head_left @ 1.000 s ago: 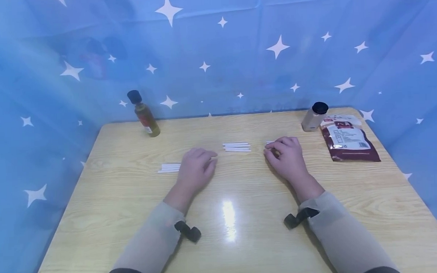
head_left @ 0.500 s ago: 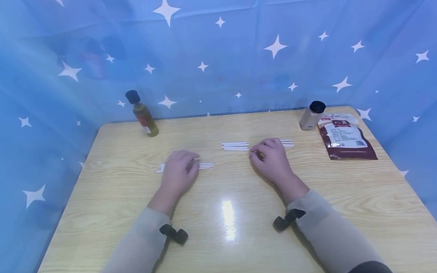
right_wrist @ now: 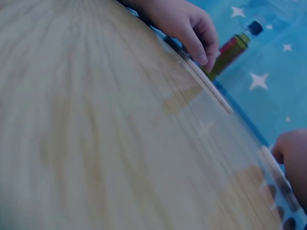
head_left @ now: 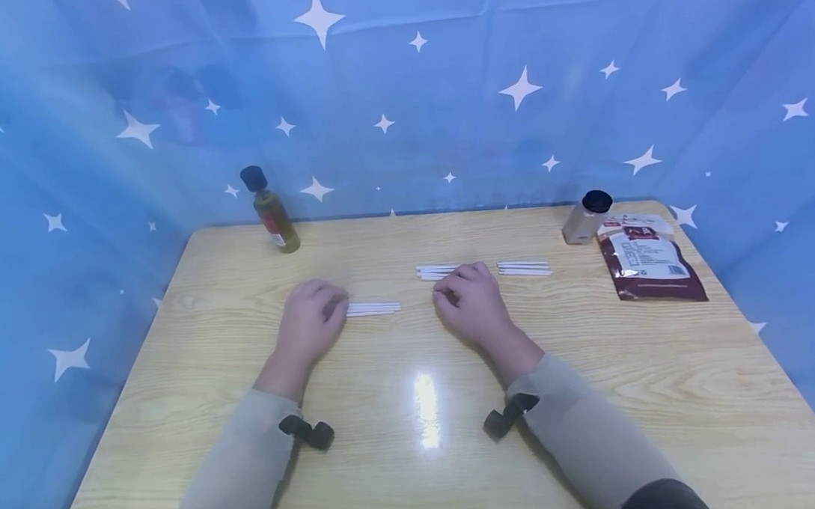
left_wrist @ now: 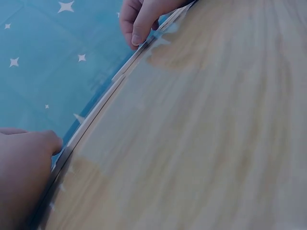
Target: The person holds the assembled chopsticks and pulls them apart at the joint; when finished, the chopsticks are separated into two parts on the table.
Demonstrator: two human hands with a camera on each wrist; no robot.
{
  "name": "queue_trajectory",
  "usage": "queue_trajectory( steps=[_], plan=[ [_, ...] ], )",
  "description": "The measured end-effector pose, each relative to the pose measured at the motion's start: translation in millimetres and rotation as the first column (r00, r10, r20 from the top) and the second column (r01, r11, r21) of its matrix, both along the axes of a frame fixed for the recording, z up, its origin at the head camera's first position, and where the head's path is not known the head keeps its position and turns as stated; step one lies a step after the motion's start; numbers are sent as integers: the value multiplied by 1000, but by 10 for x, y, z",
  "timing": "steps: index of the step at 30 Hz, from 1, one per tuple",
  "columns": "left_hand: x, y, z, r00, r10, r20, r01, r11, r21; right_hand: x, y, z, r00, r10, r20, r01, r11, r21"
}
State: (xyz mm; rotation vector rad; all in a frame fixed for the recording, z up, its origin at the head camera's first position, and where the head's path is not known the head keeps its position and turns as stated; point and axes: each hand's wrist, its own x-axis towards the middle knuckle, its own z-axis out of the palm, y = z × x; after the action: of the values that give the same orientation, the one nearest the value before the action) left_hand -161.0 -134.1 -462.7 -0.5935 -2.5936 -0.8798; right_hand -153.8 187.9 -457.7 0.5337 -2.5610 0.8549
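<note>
Three small groups of thin white sticks lie on the table. My left hand is at the left group of sticks, covering their left part, fingers loosely bent and thumb near the forefinger. My right hand is over the right part of the middle group of sticks, fingers bent in the same way. The right group of sticks lies uncovered beside it. In the left wrist view, the fingertips of my right hand point down close to the sticks. Contact with the sticks is hard to make out.
A bottle with a black cap stands at the back left of the wooden table. At the back right are a jar with a black lid and a maroon and white packet. A blue star-patterned cloth hangs behind.
Both hands have moved left: the left one back along the left group, the right one from the right group to the middle group. The sticks stay where they were.
</note>
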Motion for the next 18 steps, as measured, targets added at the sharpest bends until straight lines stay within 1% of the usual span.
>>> queue_trajectory(
  steps=[2,5,9,11,15,18],
  plan=[
    [-4,-35,-11,1000,4,7,-4,1000,5,6,-83,14,999,8,32,-8,1000,4],
    [-14,-64,-27,1000,5,20,-6,1000,8,16,-200,34,998,30,51,-30,1000,2],
    [-25,-76,-53,999,1,33,-2,1000,11,26,-345,42,996,41,84,-42,999,6],
    [-28,-77,-64,999,1,50,-2,1000,19,29,-410,40,993,36,117,-39,999,28],
    [-27,-77,-73,994,19,103,-23,999,44,24,-510,36,984,26,174,-40,996,78],
    [-25,-73,-68,992,26,125,-34,997,68,17,-550,28,983,26,184,-45,994,103]
  ],
)
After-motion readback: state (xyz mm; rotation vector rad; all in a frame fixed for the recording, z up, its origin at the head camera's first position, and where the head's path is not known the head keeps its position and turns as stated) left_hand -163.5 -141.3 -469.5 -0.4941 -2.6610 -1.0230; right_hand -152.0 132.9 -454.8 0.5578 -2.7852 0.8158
